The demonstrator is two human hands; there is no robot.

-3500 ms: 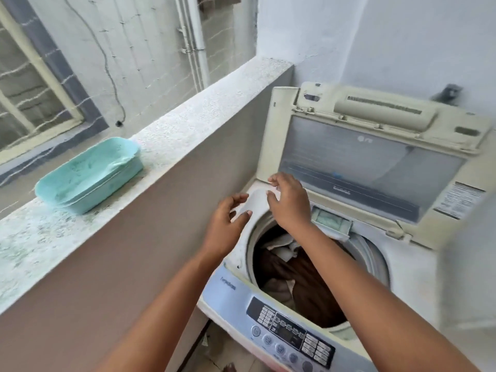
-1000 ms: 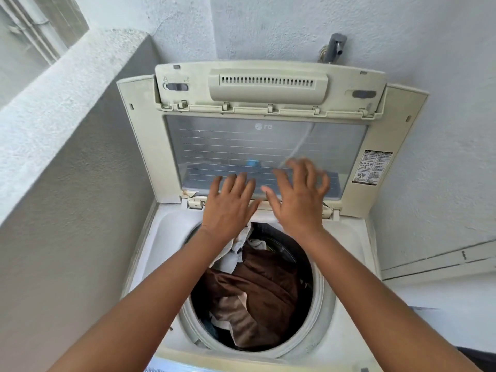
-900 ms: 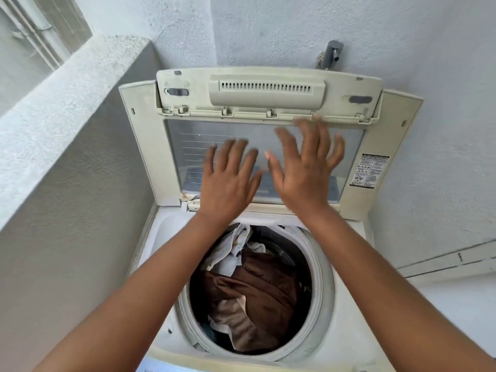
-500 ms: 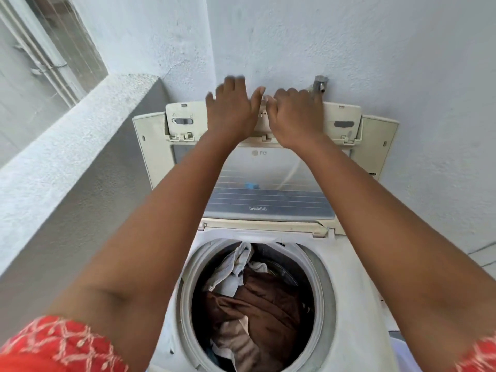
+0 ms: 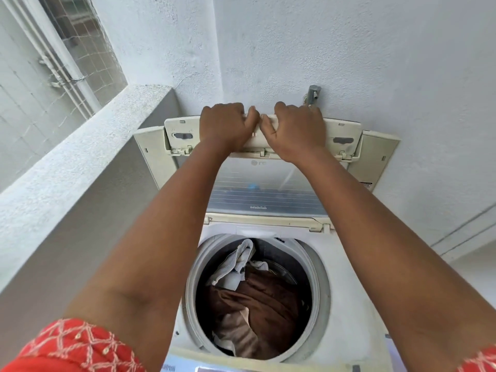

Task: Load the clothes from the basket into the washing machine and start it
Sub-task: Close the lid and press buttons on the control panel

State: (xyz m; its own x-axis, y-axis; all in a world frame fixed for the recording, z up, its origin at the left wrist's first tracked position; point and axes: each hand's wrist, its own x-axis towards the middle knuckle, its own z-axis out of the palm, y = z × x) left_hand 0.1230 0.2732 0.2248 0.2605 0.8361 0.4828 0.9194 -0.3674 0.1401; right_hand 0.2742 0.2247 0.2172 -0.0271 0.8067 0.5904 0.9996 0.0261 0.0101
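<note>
Lid (image 5: pixel 265 189) of washing machine (image 5: pixel 346 269) stands raised, leaning back toward the rear wall (image 5: pixel 349 49), hinged along the machine's back edge. Both hands sit at its free top edge: left hand (image 5: pixel 226 124) and right hand (image 5: pixel 295 130) side by side near the middle, fingers curled over the edge, gripping it; neither is nearer than the other. The lid's top edge runs left-right across the machine; its clear panel faces the person. Clothes (image 5: pixel 257 296), brown with pale pieces, lie in the drum (image 5: pixel 320 288) directly below and toward the person from the grip. Judgement: loading looks finished, basket not in view; the next move calls for pulling the edge forward and down over the opening. 1 risk: pale cloth (image 5: pixel 241 260) riding high at the drum's back rim might catch.
</note>
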